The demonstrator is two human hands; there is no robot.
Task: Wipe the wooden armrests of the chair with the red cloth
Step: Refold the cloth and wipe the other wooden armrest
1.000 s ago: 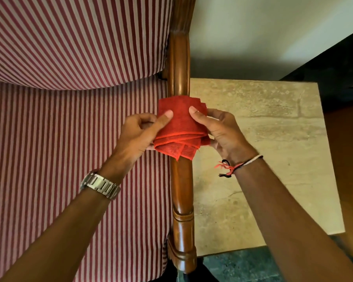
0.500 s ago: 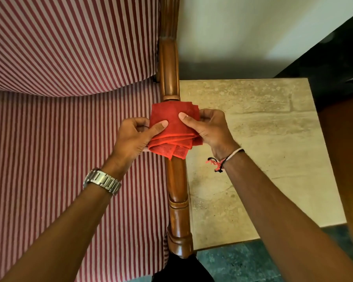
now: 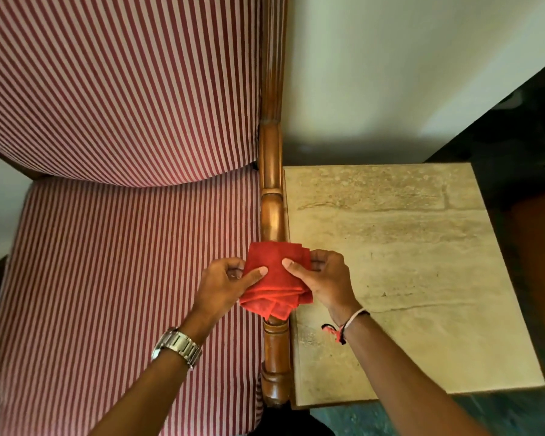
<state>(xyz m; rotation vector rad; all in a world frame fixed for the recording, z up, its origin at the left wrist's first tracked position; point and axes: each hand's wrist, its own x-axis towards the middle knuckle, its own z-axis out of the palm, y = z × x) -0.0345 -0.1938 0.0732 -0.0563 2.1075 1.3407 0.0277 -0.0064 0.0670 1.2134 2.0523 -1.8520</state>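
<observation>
A folded red cloth (image 3: 276, 281) is wrapped over the wooden armrest (image 3: 272, 196) on the chair's right side, near the armrest's front part. My left hand (image 3: 222, 286) grips the cloth from the seat side with the thumb pressed on top. My right hand (image 3: 323, 280) grips it from the table side, thumb on top too. The armrest runs from the chair back down to its turned front end (image 3: 276, 385); the stretch under the cloth is hidden. The chair's other armrest barely shows at the far left edge.
The chair has a red-and-white striped seat (image 3: 107, 294) and back cushion (image 3: 123, 89). A beige stone-topped side table (image 3: 406, 262) stands right beside the armrest. A pale wall (image 3: 390, 73) lies behind, and dark furniture (image 3: 516, 136) is at the right.
Both hands have slid the cloth along the armrest toward its front end, nearer to me. More bare wood now shows behind the cloth.
</observation>
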